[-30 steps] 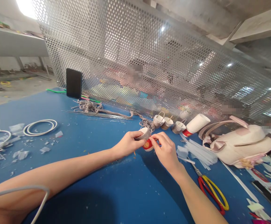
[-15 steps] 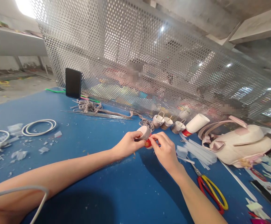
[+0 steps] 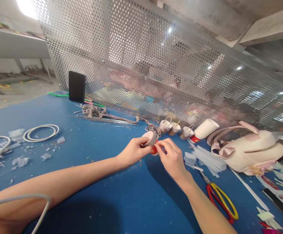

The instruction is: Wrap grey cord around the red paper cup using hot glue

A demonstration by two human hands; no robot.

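Observation:
A small paper cup (image 3: pixel 151 139) is held tilted above the blue table, its white mouth facing up and left. Greyish covering shows on its upper side, and red with a gold mark shows lower down. My left hand (image 3: pixel 135 150) is closed round the cup, with the thumb along the near side. The fingers of my right hand (image 3: pixel 172 156) are pinched together against the cup's red side; whether a strand lies between them is hidden. Just behind the cup lies a coil of grey-brown cord (image 3: pixel 154 127).
Three grey-covered cups (image 3: pixel 165 126), a stack of paper cups (image 3: pixel 204 129) and a pale bag (image 3: pixel 253 151) line the perforated metal panel (image 3: pixel 131 48). Scissors (image 3: pixel 220 198) and translucent strips (image 3: pixel 209 159) lie right. A phone (image 3: pixel 76 87) stands behind; white rings (image 3: pixel 41 133) and scraps lie left.
Almost nothing differs. My right hand has shifted very slightly at the cup's side, and both hands keep their hold.

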